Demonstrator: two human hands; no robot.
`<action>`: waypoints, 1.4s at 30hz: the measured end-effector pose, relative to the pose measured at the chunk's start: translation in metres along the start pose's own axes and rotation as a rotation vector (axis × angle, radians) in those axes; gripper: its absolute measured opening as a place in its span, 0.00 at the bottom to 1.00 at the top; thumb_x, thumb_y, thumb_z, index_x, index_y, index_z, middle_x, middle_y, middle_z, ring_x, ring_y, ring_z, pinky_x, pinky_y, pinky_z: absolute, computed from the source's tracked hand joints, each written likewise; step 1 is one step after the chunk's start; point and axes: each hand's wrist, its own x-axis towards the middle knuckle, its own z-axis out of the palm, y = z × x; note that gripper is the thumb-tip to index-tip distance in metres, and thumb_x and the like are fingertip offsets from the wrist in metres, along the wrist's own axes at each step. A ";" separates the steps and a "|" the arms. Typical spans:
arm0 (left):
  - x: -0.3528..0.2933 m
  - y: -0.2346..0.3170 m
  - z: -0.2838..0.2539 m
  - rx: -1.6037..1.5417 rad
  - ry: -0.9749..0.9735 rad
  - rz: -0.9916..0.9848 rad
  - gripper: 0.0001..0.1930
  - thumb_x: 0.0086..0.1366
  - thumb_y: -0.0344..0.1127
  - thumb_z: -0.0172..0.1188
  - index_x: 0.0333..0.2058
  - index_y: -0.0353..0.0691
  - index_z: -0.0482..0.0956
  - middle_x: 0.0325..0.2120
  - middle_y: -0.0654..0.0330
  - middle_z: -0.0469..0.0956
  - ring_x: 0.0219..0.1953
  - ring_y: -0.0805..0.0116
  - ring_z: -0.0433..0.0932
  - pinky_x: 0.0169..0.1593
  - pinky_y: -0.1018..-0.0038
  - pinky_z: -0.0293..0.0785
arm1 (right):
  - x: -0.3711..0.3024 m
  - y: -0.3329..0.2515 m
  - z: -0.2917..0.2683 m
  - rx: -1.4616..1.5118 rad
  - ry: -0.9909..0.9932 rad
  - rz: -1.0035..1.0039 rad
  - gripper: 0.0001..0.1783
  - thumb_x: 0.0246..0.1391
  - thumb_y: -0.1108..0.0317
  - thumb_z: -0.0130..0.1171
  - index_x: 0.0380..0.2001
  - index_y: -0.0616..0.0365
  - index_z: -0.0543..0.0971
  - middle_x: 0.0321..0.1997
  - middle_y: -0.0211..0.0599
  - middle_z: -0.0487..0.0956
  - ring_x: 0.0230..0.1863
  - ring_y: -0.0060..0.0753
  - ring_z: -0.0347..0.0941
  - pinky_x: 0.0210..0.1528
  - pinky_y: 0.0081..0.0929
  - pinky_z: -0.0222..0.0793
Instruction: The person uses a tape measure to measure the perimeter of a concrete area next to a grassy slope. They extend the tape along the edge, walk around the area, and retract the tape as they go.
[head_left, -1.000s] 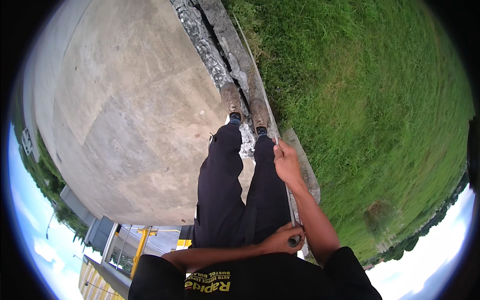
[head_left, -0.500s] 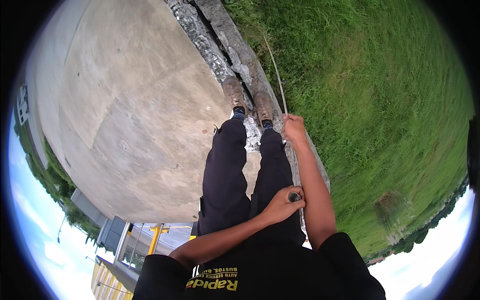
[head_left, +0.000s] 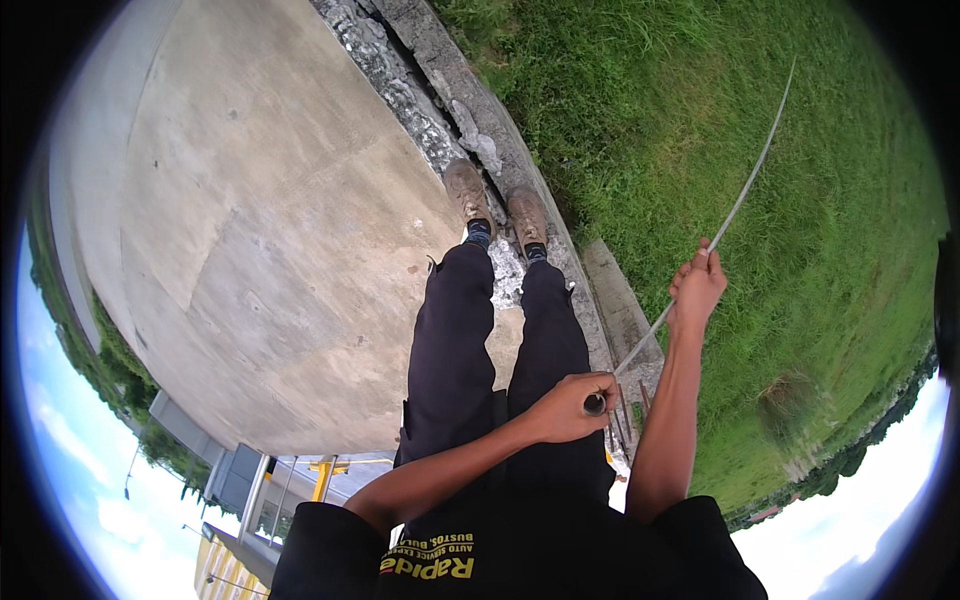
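A long, thin grey pole [head_left: 745, 190] slants from near my body out over the grass to the far right. My left hand [head_left: 565, 410] is wrapped in a fist round its near end, in front of my right thigh. A dark, round end [head_left: 595, 404] shows at the thumb side of that fist. Farther out, my right hand [head_left: 697, 290] grips the pole between thumb and fingers, with the arm stretched over the grass side. Whether the dark end and the grey shaft are one piece is hidden by the left fist.
My brown shoes [head_left: 466, 190] stand on a cracked concrete kerb [head_left: 440, 75] with a dark gap along it. Concrete pavement [head_left: 270, 220] spreads to the left, tall grass [head_left: 640, 120] to the right. A broken slab [head_left: 618, 295] with thin rusty bars lies beside my right leg.
My right hand has swung to the right, away from my leg, turning the pole from along the kerb to out over the grass. My left hand has shifted slightly right.
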 end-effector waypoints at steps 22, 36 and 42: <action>-0.018 -0.019 0.036 -0.586 0.315 -0.102 0.09 0.59 0.18 0.58 0.35 0.40 0.73 0.41 0.63 0.72 0.44 0.77 0.71 0.47 0.76 0.69 | -0.052 0.078 0.154 -0.699 -0.765 -0.379 0.12 0.61 0.73 0.54 0.43 0.69 0.79 0.41 0.70 0.82 0.49 0.72 0.78 0.52 0.58 0.71; -0.031 -0.036 0.074 -0.746 0.115 -0.242 0.09 0.59 0.18 0.59 0.32 0.40 0.72 0.32 0.67 0.73 0.35 0.76 0.72 0.43 0.74 0.71 | -0.045 0.138 0.069 -0.856 -0.509 -0.193 0.18 0.66 0.67 0.53 0.52 0.67 0.81 0.46 0.67 0.82 0.53 0.67 0.79 0.56 0.47 0.74; -0.038 -0.051 0.052 -0.509 -0.210 -0.238 0.08 0.55 0.22 0.61 0.31 0.41 0.72 0.34 0.65 0.75 0.41 0.76 0.74 0.45 0.76 0.70 | -0.031 0.146 0.012 -0.893 -0.278 -0.042 0.23 0.66 0.66 0.53 0.60 0.66 0.78 0.51 0.64 0.83 0.56 0.66 0.79 0.60 0.48 0.73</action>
